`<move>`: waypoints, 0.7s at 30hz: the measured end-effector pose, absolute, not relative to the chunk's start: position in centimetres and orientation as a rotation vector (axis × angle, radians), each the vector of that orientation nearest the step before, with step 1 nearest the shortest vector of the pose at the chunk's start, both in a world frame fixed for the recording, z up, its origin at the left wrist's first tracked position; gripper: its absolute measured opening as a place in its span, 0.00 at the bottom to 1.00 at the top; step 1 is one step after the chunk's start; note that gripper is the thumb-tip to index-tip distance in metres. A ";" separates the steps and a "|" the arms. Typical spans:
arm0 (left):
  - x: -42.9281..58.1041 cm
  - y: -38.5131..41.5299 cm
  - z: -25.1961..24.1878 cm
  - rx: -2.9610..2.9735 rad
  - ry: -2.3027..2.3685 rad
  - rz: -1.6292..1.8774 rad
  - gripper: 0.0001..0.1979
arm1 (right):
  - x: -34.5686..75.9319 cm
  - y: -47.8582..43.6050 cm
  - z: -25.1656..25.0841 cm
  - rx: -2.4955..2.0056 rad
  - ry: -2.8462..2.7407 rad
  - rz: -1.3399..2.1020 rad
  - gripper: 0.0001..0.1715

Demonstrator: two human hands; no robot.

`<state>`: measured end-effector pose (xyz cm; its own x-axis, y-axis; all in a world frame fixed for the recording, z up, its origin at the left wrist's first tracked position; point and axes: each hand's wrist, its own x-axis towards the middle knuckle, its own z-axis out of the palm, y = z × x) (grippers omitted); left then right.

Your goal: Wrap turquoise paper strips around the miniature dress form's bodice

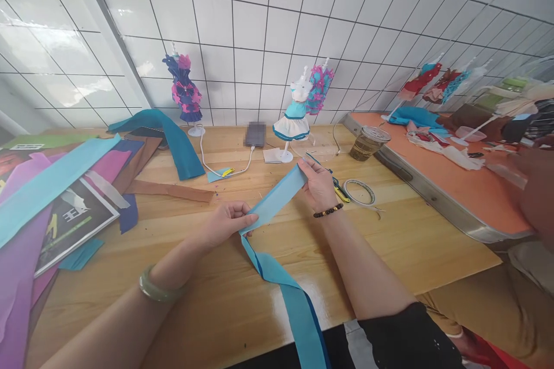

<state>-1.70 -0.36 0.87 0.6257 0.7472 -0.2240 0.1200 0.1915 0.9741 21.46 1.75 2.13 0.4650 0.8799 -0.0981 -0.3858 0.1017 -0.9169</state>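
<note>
A long light blue paper strip (pixel 277 199) stretches between both hands above the wooden table (pixel 402 242). My left hand (pixel 223 222) pinches it at a fold, from where the rest trails down toward me and off the table edge. My right hand (pixel 319 184), with a dark bead bracelet on the wrist, grips the strip's far end. A green bangle sits on my left wrist.
Coloured paper sheets (pixel 47 184) and a booklet (pixel 71 219) lie at left. Small mannequins in paper dresses (pixel 185 92) (pixel 294 118) stand by the tiled wall. Scissors (pixel 340 190), a tape roll (pixel 359 190), a drink cup (pixel 367 141) and a phone (pixel 255 134) lie beyond my hands. An orange-topped table (pixel 454 184) is at right.
</note>
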 end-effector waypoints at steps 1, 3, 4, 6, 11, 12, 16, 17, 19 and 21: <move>-1.7 -0.4 0.9 1.326 0.823 0.515 0.16 | 21.5 1.7 2.2 -1.108 -0.561 1.007 0.17; -1.8 -0.4 0.9 1.330 0.819 0.512 0.16 | 21.6 1.7 2.2 -1.123 -0.566 1.008 0.17; -1.8 -0.4 0.9 1.335 0.817 0.510 0.16 | 21.7 1.7 2.2 -1.128 -0.566 1.009 0.17; -1.8 -0.4 0.9 1.343 0.813 0.505 0.16 | 21.8 1.7 2.1 -1.134 -0.560 1.009 0.18; -1.8 -0.4 1.0 1.349 0.807 0.502 0.16 | 22.2 2.0 1.7 -1.142 -0.545 0.995 0.19; -1.8 -0.4 1.0 1.351 0.809 0.499 0.16 | 22.3 2.1 1.6 -1.145 -0.546 0.995 0.19; -1.8 -0.4 1.2 1.346 0.811 0.494 0.16 | 22.4 2.0 1.8 -1.129 -0.553 1.013 0.19; -1.8 -0.4 1.1 1.340 0.812 0.498 0.16 | 22.4 2.0 1.9 -1.117 -0.556 1.033 0.19; -1.9 -0.3 1.0 1.321 0.817 0.514 0.16 | 22.4 1.9 2.0 -1.094 -0.556 1.091 0.22; -1.9 -0.2 0.7 1.289 0.814 0.555 0.16 | 22.3 1.9 2.0 -1.081 -0.550 1.151 0.24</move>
<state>-1.89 -0.20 0.71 0.6123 0.7609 -0.2148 0.0774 0.2127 0.9741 22.35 1.93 2.04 0.3589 0.9190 -0.1632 -0.4511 0.0178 -0.8923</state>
